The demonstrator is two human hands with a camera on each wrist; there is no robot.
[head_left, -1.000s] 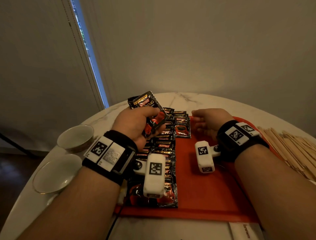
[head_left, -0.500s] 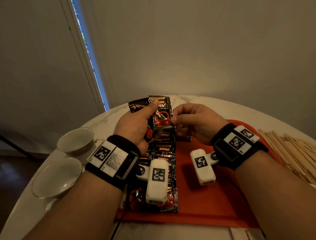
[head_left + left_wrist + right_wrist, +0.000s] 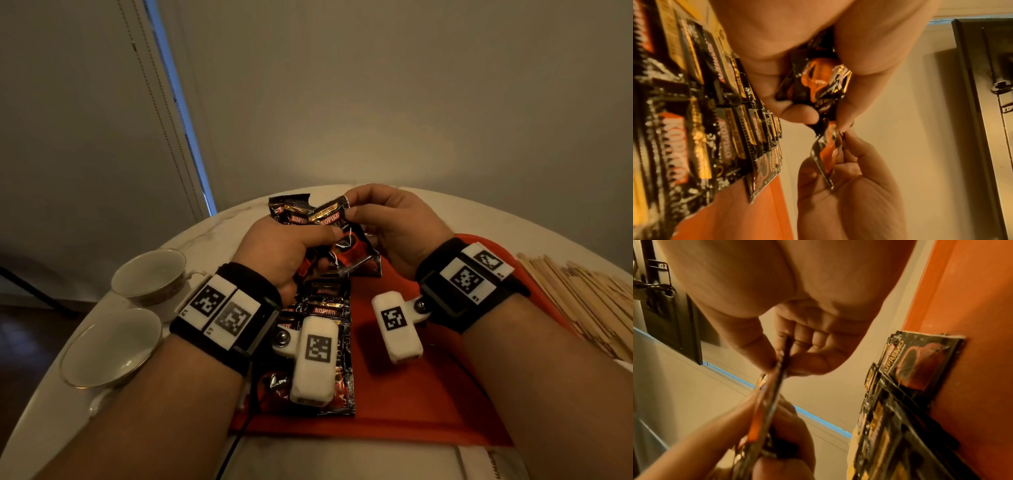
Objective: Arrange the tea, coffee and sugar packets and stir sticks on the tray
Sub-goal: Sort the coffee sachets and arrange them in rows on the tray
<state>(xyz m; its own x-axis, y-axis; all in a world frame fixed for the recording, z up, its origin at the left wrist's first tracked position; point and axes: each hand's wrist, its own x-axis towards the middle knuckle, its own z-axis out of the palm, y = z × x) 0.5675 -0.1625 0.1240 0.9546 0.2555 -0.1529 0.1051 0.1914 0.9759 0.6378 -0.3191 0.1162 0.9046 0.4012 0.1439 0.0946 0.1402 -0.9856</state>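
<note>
Coffee packets [image 3: 310, 219] sit bunched in your left hand [image 3: 277, 253], fingers curled round them above the red tray [image 3: 411, 394], probably so the stock stays within reach while you deal them out one by one. Your right hand [image 3: 394, 222] pinches the top corner of the front packet [image 3: 337, 222] between thumb and forefinger, seemingly to peel it free. It would likely go beside the overlapping row of packets [image 3: 325, 308] along the tray's left side.

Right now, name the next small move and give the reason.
Probably draw the front coffee packet free with the right hand, which pinches its top corner, while the left hand grips the bunch; then lay it on the red tray beside the packet row.
</note>
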